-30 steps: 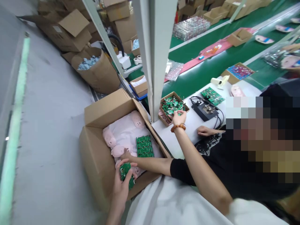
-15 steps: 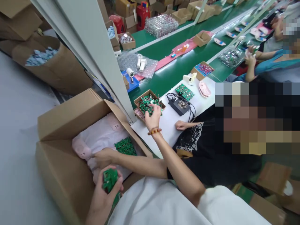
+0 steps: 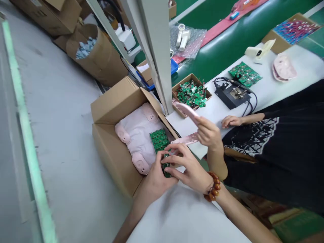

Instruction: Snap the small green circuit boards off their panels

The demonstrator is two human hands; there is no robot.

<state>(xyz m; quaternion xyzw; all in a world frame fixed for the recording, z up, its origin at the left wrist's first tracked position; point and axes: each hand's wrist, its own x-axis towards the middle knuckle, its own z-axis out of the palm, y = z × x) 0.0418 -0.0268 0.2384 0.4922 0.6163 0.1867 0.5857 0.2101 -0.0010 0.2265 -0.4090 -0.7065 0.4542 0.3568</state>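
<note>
My left hand (image 3: 158,179) is wrapped around a small stack of green circuit boards (image 3: 166,165), held just over the near edge of the cardboard box. My right hand (image 3: 188,165), with a beaded bracelet (image 3: 214,186) at the wrist, has its fingertips on the same boards, and the fingers partly cover them. Inside the box (image 3: 115,152), a panel of green circuit boards (image 3: 159,140) rests on white wrapping (image 3: 138,125) beside several pink plastic shells (image 3: 140,163). A smaller box (image 3: 174,90) of loose wired circuit boards (image 3: 191,92) stands beyond my hands.
A co-worker's hand (image 3: 210,133) holds pink shell pieces (image 3: 188,112) right beside mine; their other hand (image 3: 231,121) rests on the white table (image 3: 217,114). A grey post (image 3: 162,64) rises behind the box. A black device with cables (image 3: 233,94) sits farther right.
My right hand has left the small box of loose boards and come to the boards in my left hand. The co-worker's arm has come out of the large box, now holding pink shell pieces.
</note>
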